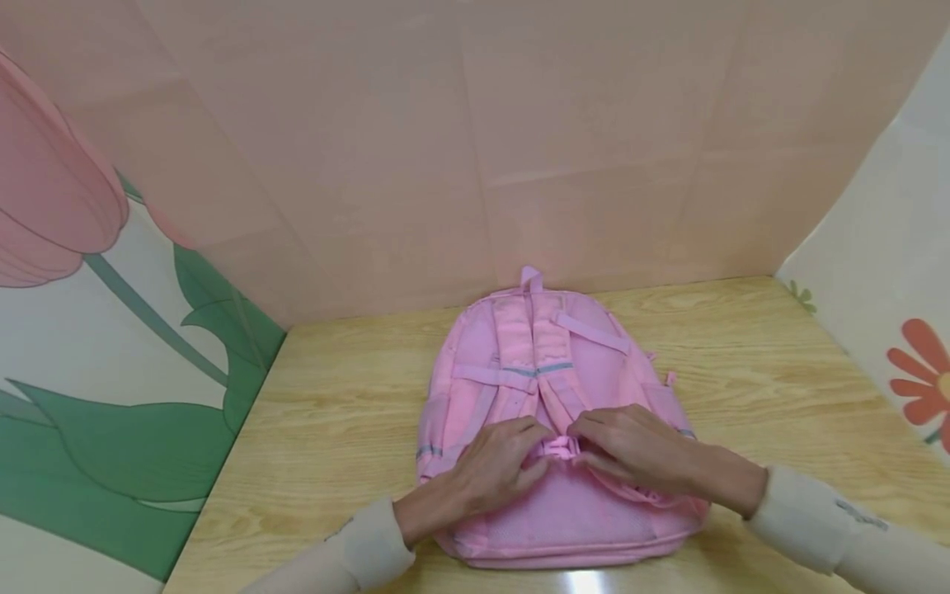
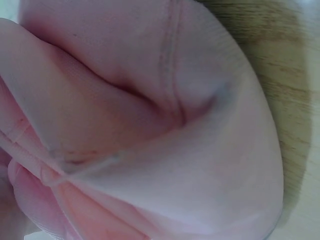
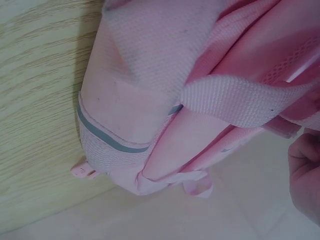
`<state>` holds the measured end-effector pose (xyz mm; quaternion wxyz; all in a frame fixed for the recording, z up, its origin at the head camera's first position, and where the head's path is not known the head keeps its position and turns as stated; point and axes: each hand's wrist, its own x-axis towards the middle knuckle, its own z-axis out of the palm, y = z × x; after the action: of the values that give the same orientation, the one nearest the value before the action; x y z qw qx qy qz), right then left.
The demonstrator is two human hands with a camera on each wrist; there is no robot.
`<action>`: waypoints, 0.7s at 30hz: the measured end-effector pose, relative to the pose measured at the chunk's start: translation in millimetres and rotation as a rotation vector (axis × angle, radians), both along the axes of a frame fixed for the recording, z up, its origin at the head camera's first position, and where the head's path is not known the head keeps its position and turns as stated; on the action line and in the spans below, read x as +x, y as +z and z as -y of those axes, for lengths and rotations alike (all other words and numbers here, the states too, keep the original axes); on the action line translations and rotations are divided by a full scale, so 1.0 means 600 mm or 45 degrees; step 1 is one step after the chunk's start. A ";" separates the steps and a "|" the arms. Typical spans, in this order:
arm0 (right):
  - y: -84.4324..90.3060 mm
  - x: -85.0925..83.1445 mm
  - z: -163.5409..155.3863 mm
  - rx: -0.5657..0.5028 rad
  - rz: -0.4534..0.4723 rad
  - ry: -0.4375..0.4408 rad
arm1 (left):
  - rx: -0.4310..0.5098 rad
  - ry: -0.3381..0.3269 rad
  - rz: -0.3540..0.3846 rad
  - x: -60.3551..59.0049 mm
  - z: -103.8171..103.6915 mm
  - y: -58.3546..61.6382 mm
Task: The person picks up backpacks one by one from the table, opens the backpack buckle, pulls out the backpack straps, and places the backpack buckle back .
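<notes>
Pale wood-grain table (image 1: pixel 742 371), boxed in by plain pink panels (image 1: pixel 519 124) behind the backpack, a tulip-printed panel (image 1: pixel 111 346) off to its left and a white panel with a red flower (image 1: pixel 920 379) off to its right. Lying flat at the middle of that table, back side up, top loop toward the pink panels: pink backpack (image 1: pixel 549 388), soft woven fabric, padded shoulder straps running down its length, a grey-trimmed chest strap (image 1: pixel 519 371) across them, mesh padding at the near end. Resting on the lower part of the backpack, left hand (image 1: pixel 497 466) with fingers curled onto the fabric, fingertips at a small pink buckle (image 1: pixel 562 448) where the straps meet. Opposite it, right hand (image 1: pixel 638 450) likewise curled over the same spot, fingers meeting the left ones. Cream sleeves (image 1: pixel 816 511) leading back off the near edge of the backpack. Seen up close from the wrists: ribbed webbing, a grey stripe on a side pocket, folds of smooth cloth.
</notes>
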<state>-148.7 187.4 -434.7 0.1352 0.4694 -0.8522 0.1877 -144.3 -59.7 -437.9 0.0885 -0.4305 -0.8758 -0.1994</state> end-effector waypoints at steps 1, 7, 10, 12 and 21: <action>0.000 0.000 0.000 0.001 -0.002 -0.001 | 0.000 -0.002 -0.001 0.000 0.000 0.000; -0.001 0.000 0.001 0.004 0.000 -0.003 | -0.011 -0.010 -0.019 0.000 0.001 0.001; 0.000 0.001 0.001 0.003 0.004 -0.002 | -0.026 -0.008 -0.041 0.000 0.001 0.001; 0.000 0.002 0.000 0.003 0.007 -0.002 | -0.033 -0.008 -0.052 0.000 0.002 0.001; -0.001 0.002 -0.002 -0.010 0.003 -0.004 | -0.037 0.002 -0.036 0.001 0.004 -0.004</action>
<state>-147.3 188.7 -435.2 0.1364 0.4674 -0.8523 0.1913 -143.5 -62.3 -440.2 0.0949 -0.4337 -0.8776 -0.1806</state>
